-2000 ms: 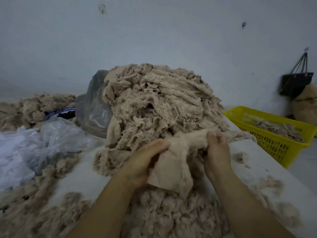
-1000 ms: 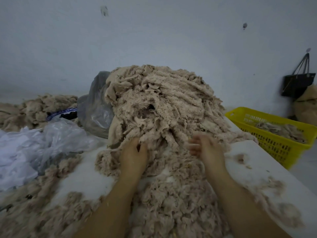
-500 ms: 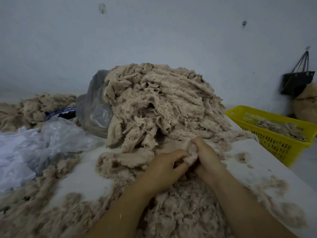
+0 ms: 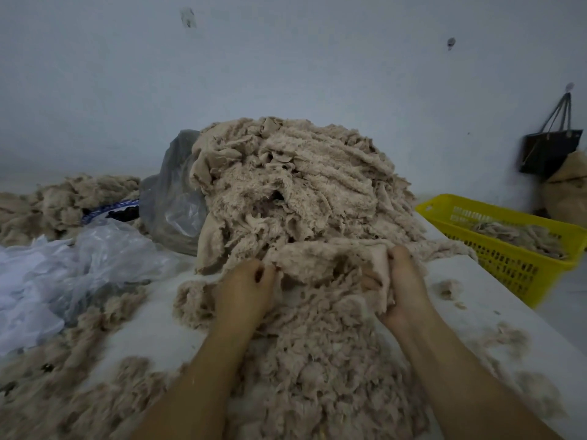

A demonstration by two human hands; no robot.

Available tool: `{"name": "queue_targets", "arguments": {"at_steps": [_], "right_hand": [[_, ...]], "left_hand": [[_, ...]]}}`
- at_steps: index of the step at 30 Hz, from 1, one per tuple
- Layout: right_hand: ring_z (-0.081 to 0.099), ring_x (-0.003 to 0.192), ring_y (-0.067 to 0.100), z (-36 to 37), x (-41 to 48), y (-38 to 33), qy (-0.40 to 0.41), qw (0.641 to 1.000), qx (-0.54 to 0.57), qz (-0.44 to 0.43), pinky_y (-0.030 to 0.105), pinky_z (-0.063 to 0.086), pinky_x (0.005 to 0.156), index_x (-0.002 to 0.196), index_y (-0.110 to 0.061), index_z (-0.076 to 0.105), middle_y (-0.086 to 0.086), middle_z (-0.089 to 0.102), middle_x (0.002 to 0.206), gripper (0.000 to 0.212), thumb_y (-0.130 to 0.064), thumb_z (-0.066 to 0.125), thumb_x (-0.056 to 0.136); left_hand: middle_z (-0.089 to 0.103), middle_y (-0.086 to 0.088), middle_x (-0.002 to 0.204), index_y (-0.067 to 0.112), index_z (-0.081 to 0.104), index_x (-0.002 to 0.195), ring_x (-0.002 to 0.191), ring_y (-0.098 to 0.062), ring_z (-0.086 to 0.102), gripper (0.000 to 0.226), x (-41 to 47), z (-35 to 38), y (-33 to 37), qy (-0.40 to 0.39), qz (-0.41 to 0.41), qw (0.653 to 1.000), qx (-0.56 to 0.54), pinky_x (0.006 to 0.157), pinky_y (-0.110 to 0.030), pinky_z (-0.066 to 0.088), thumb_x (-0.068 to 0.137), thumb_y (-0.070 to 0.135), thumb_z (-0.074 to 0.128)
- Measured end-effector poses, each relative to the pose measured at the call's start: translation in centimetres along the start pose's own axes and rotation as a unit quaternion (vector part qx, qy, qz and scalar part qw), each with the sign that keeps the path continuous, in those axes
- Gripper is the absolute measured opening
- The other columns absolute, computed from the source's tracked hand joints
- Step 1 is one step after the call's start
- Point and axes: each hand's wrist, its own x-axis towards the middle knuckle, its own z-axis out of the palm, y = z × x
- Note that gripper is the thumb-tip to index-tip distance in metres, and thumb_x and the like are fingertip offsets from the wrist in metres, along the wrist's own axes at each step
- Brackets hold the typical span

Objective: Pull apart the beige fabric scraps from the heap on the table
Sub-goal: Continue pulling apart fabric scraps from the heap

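A tall heap of beige fleecy fabric scraps (image 4: 301, 185) rises in the middle of the white table (image 4: 152, 331). At its foot, a beige scrap (image 4: 320, 255) is stretched sideways between my two hands. My left hand (image 4: 244, 290) grips its left end with curled fingers. My right hand (image 4: 403, 287) clutches the right end, with folded cloth bunched against the palm. Loose torn fluff (image 4: 320, 369) lies between my forearms and spreads toward me.
Crumpled clear plastic bags (image 4: 79, 265) lie at the left, and a grey bag (image 4: 174, 198) leans on the heap. A second beige pile (image 4: 63, 198) sits at the far left. A yellow basket (image 4: 514, 249) with scraps stands off the table's right edge. A dark bag (image 4: 549, 150) hangs on the wall.
Half a second ago my hands were together on a scrap near the middle. They have since moved apart, and the scrap is spread out between them.
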Motion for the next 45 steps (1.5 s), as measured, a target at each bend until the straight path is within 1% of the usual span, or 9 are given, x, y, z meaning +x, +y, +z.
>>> {"name": "queue_targets", "arguments": {"at_steps": [5, 9, 14, 20, 25, 27, 32, 41, 45], "right_hand": [[0.051, 0.033, 0.013, 1.4, -1.3, 0.8, -0.098, 0.994, -0.049, 0.021, 0.02, 0.04, 0.032, 0.07, -0.012, 0.077, 0.002, 0.056, 0.048, 0.051, -0.038, 0.047, 0.103], [0.076, 0.074, 0.023, 1.4, -1.2, 1.4, -0.128, 0.982, -0.133, 0.031, 0.029, 0.058, 0.055, 0.071, -0.024, 0.081, 0.012, 0.077, 0.084, 0.051, -0.049, 0.048, 0.1], [0.073, 0.095, 0.025, 1.6, -1.2, 2.9, -0.144, 0.956, -0.256, 0.011, 0.036, 0.059, 0.076, 0.098, -0.014, 0.077, 0.014, 0.076, 0.103, 0.029, -0.034, 0.057, 0.095], [0.05, 0.07, 0.018, 2.0, -2.6, 4.8, -0.252, 0.858, -0.447, 0.025, 0.031, 0.039, 0.069, 0.064, -0.022, 0.054, 0.003, 0.054, 0.073, 0.023, -0.043, 0.061, 0.07], [0.062, 0.073, 0.012, 1.5, -1.9, 5.3, -0.297, 0.845, -0.44, 0.067, 0.028, 0.048, 0.071, 0.061, -0.025, 0.067, -0.007, 0.068, 0.074, 0.019, -0.041, 0.063, 0.071], [0.071, 0.083, 0.013, 1.4, -1.7, 5.1, -0.261, 0.883, -0.388, 0.052, 0.028, 0.055, 0.073, 0.081, -0.025, 0.077, -0.002, 0.075, 0.088, 0.031, -0.054, 0.066, 0.081], [0.07, 0.101, 0.029, 1.2, -0.7, 4.5, -0.2, 0.913, -0.356, 0.006, 0.039, 0.057, 0.086, 0.122, -0.024, 0.067, 0.023, 0.068, 0.116, 0.056, -0.068, 0.054, 0.089], [0.058, 0.116, 0.016, 1.4, 0.1, 4.1, -0.061, 0.959, -0.255, -0.109, 0.038, 0.044, 0.106, 0.114, -0.026, 0.063, -0.003, 0.065, 0.121, 0.028, -0.041, 0.04, 0.105], [0.055, 0.101, 0.007, 1.3, 0.2, 3.9, -0.046, 0.954, -0.269, -0.127, 0.029, 0.041, 0.092, 0.108, -0.031, 0.062, -0.023, 0.058, 0.094, 0.031, -0.047, 0.036, 0.105]], "left_hand": [[0.053, 0.009, 0.111, 0.017, 0.073, 0.089, 0.113, -0.017, 0.043, 0.032, -1.1, 1.2, 2.1, -0.038, 0.103, 0.993, 0.051, 0.099, -0.034, 0.032, 0.098, 0.04, 0.052], [0.052, 0.001, 0.094, 0.012, 0.059, 0.084, 0.088, -0.02, 0.051, 0.037, -1.8, 0.7, 3.7, 0.091, 0.188, 0.972, -0.105, 0.077, -0.044, 0.047, 0.094, 0.044, 0.043], [0.069, 0.004, 0.113, 0.036, 0.064, 0.116, 0.094, -0.008, 0.06, 0.037, -2.3, 0.9, 4.5, -0.182, 0.049, 0.979, -0.072, 0.073, -0.016, 0.038, 0.1, 0.056, 0.037], [0.073, -0.019, 0.112, 0.006, 0.073, 0.113, 0.104, -0.032, 0.07, 0.032, -1.0, -0.3, 3.3, -0.256, -0.257, 0.788, -0.497, 0.094, -0.042, 0.056, 0.098, 0.03, 0.06], [0.076, -0.018, 0.096, 0.003, 0.076, 0.102, 0.078, -0.027, 0.076, 0.028, -0.7, -0.8, 3.6, -0.211, -0.309, 0.704, -0.603, 0.056, -0.033, 0.06, 0.098, 0.024, 0.057], [0.075, -0.02, 0.098, 0.003, 0.076, 0.103, 0.085, -0.031, 0.075, 0.025, -0.7, -0.7, 3.7, -0.196, -0.286, 0.721, -0.6, 0.066, -0.037, 0.062, 0.097, 0.021, 0.059], [0.071, 0.007, 0.078, 0.029, 0.067, 0.084, 0.071, -0.003, 0.065, 0.02, -2.3, 1.4, 4.0, -0.211, -0.024, 0.941, -0.265, 0.065, -0.017, 0.05, 0.099, 0.028, 0.055], [0.065, 0.015, 0.062, 0.017, 0.068, 0.078, 0.058, -0.001, 0.058, 0.035, -2.0, 1.8, 3.9, -0.085, -0.068, 0.949, -0.295, 0.051, -0.009, 0.04, 0.103, 0.033, 0.05], [0.048, 0.008, 0.048, 0.015, 0.062, 0.078, 0.043, -0.006, 0.043, 0.033, -0.6, 1.2, 2.8, 0.026, -0.237, 0.842, -0.484, 0.043, -0.018, 0.038, 0.105, 0.023, 0.046]]}}
